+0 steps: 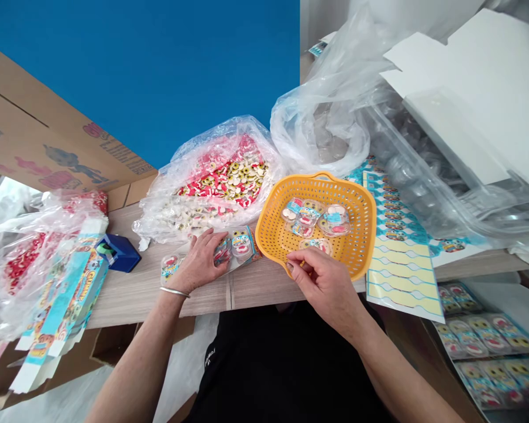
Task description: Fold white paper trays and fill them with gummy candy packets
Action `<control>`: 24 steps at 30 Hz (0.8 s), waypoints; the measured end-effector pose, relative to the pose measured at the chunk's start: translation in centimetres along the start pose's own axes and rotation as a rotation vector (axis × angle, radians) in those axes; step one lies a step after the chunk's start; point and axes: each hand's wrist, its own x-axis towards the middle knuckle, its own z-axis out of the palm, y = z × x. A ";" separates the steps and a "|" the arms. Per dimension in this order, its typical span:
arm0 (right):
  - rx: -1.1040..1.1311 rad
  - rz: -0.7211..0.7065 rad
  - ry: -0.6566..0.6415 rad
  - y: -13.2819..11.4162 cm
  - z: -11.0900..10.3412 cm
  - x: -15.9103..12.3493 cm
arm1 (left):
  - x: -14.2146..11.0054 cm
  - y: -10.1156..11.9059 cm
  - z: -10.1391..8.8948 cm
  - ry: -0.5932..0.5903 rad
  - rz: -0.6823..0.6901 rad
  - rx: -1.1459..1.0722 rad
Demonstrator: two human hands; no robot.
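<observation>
yellow basket (352, 235) by right hand (325, 288), fingers seemingly pinched, tips hidden; left hand (197, 262) spread

Small clear gummy-candy packs (311, 216) with cartoon labels, several loose inside an orange perforated plastic basket (359, 217)

Word beginning "GUM" on blue carton blank (73, 311), cardboard box (39, 129) print too blurred to read

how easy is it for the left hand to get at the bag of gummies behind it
Probably easy: the left hand lies right beside the clear bag of gummies, with nothing between them.
</observation>
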 end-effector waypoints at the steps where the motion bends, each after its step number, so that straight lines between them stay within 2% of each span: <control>1: 0.001 0.001 -0.001 0.0 0.0 0.0 | 0.0 -0.1 0.0 -0.004 0.004 -0.010; 10: 0.027 0.016 -0.012 0.4 0.2 0.0 | 0.2 -0.8 0.0 0.014 0.054 -0.048; 24: 0.000 0.001 0.000 0.1 0.2 0.0 | 0.0 -1.0 0.1 -0.015 0.052 -0.081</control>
